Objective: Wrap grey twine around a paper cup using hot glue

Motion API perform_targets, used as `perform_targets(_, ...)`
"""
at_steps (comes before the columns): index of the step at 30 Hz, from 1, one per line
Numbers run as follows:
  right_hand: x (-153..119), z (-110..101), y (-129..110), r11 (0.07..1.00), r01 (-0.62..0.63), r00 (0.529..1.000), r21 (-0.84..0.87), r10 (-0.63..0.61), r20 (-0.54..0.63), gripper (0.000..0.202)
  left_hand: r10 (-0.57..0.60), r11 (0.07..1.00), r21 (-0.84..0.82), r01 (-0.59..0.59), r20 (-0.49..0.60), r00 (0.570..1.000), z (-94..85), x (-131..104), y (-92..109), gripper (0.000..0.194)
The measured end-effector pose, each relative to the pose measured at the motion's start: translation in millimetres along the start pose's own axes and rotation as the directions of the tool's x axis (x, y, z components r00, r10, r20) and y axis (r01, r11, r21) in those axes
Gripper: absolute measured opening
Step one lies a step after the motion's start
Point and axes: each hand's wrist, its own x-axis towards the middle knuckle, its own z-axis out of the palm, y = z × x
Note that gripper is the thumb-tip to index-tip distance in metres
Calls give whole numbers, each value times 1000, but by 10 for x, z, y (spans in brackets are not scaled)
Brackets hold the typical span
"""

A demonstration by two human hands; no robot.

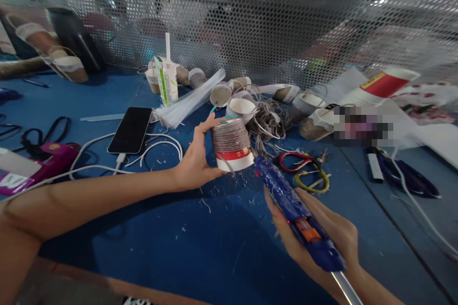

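Observation:
Near the middle of the view, a paper cup (pixel 232 140) is wound with grey-brown cord over much of its side, with a red band and a white rim showing below. My left hand (pixel 200 157) grips it from the left, fingertips on its upper end and thumb at the lower rim. A loose bit of cord hangs over the red band. My right hand (pixel 322 228) is wrapped round a blue glue gun (pixel 286 195) with a clear stick out of its back end. The gun's nozzle points at the cup's right side, close to the red band.
Behind the cup lie tangled cord (pixel 270 121), a bundle of glue sticks (pixel 193 100) and several cups. Scissors (pixel 304 169) lie to the right. A phone (pixel 130 129) with a white cable and a purple glue gun (pixel 43 167) are at left. A perforated metal screen (pixel 250 19) stands behind.

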Motion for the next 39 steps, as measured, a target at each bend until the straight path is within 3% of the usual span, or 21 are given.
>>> perform_targets(4,30,29,-10,999,13,997,-48,-16,-74,6,-7,1000,12,7,5,1000,0,-6,-4,85)
perform_targets(8,147,21,130,989,120,986,-91,-130,-108,7,-61,994,95,61,-6,998,-12,-13,-30,91)
perform_targets(11,301,-47,359,952,127,991,-278,-130,9,7,-97,980,174,92,19,995,-27,-3,-28,87)
perform_targets(15,431,-143,765,825,154,979,-543,-51,199,19,-75,980,186,67,37,997,-35,26,25,80)
perform_targets(19,412,-254,990,871,135,957,-472,9,290,47,-40,984,175,37,16,999,-25,42,79,78)
perform_targets(21,408,-339,926,899,112,966,-423,2,259,55,-50,982,182,48,9,999,-22,43,88,78)
perform_targets(23,429,-412,739,914,88,988,-397,-29,152,58,-41,984,174,40,-2,999,-24,42,82,78)
perform_targets(25,460,-421,473,959,-2,999,-282,15,44,44,-13,988,151,15,-11,1000,-29,41,68,79)
perform_targets(27,470,-333,203,992,-124,991,-24,125,53,22,5,992,126,-3,-19,1000,-34,38,51,79)
perform_targets(29,444,-162,-5,900,-303,946,313,243,216,24,8,995,103,-4,-35,999,-39,32,39,79)
perform_targets(31,392,34,-122,725,-481,868,493,313,386,32,13,996,92,-8,-51,999,-42,24,36,80)
perform_targets(34,328,242,-175,378,-637,761,671,174,625,46,35,994,103,-31,-44,998,-46,16,43,80)
perform_targets(36,317,287,-185,205,-679,731,705,100,675,49,42,994,105,-38,-40,998,-46,15,46,79)
perform_targets(39,335,253,-192,145,-660,751,737,107,651,48,45,996,84,-42,-44,998,-41,19,38,79)
